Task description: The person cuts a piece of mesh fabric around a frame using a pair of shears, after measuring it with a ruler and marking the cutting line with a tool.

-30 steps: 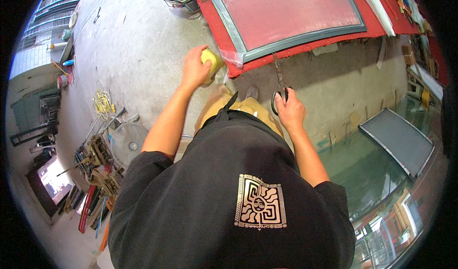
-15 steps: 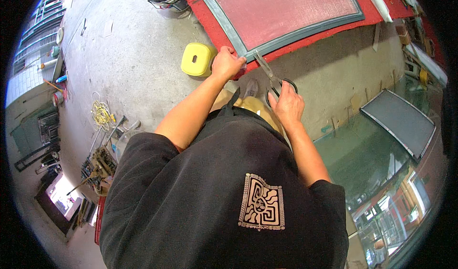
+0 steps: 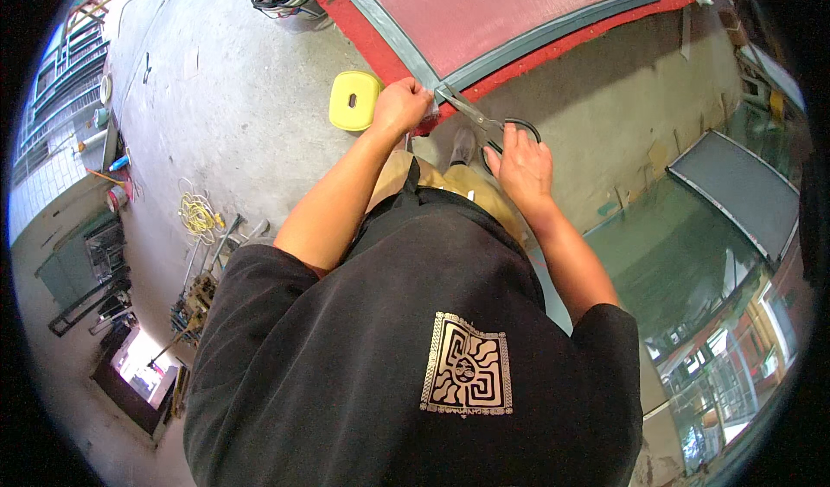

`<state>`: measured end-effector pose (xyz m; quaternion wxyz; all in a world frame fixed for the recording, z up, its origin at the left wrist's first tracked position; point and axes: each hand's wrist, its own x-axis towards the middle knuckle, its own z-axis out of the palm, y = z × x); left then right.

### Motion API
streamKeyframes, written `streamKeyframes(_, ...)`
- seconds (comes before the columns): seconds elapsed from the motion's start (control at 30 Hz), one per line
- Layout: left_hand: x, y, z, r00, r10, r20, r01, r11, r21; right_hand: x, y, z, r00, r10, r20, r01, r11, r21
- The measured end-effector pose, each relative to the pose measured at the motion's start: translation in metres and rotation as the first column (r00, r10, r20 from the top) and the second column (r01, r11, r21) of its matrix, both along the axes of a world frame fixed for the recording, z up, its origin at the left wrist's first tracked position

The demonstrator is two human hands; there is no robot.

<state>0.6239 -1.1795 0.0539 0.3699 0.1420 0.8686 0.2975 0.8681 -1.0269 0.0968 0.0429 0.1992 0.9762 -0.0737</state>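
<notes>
Scissors (image 3: pixel 477 117) gripped by right hand (image 3: pixel 521 169) just above frame centre, fingers curled over the dark loop handles, blades angled up-left and, as far as can be made out, slightly parted. Tips touching or nearly touching the corner of the grey strip (image 3: pixel 536 42), right beside left hand (image 3: pixel 400 107). Left hand closed in a pinch on that same corner at the edge of the red panel (image 3: pixel 484 3), thumb side toward the blades. Both hands close together, not touching. Judged as a cut being lined up at the strip's corner; calls for holding the strip taut, keeping the pinching fingers out of the blades' path, and closing squarely across the strip. Farther out: yellow stool (image 3: pixel 354 101) just left of the left hand on the concrete floor (image 3: pixel 233 98), coil of yellow cord (image 3: pixel 199 215) at middle left, grey-framed pane (image 3: pixel 735 193) at right.
</notes>
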Motion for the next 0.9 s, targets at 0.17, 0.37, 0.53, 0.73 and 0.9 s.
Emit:
streamKeyframes(0.17, 0.001, 0.011, 0.01, 0.996, 0.044, 0.081, -0.047, 0.998, 0.031, -0.012, -0.01, -0.009, 0.999, -0.018, -0.043, 0.018, 1.0, -0.004)
streamKeyframes(0.37, 0.001, 0.005, -0.008, 0.98, 0.098, 0.171, -0.119, 0.986, 0.114, -0.034, -0.022, -0.008, 0.996, -0.067, -0.053, 0.065, 0.997, -0.038)
streamKeyframes(0.53, 0.0, 0.005, -0.015, 0.96, 0.11, 0.257, -0.152, 0.977, 0.152, -0.038, -0.03, -0.011, 0.994, -0.107, -0.038, 0.105, 0.994, -0.042)
streamKeyframes(0.73, 0.0, 0.004, -0.009, 0.944, 0.112, 0.31, -0.171, 0.971, 0.17, -0.04, -0.035, -0.01, 0.994, -0.106, -0.005, 0.105, 0.994, -0.021)
streamKeyframes(0.9, 0.001, 0.007, 0.002, 0.927, 0.096, 0.362, -0.175, 0.966, 0.193, -0.038, -0.037, -0.017, 0.996, -0.087, -0.029, 0.088, 0.996, 0.023)
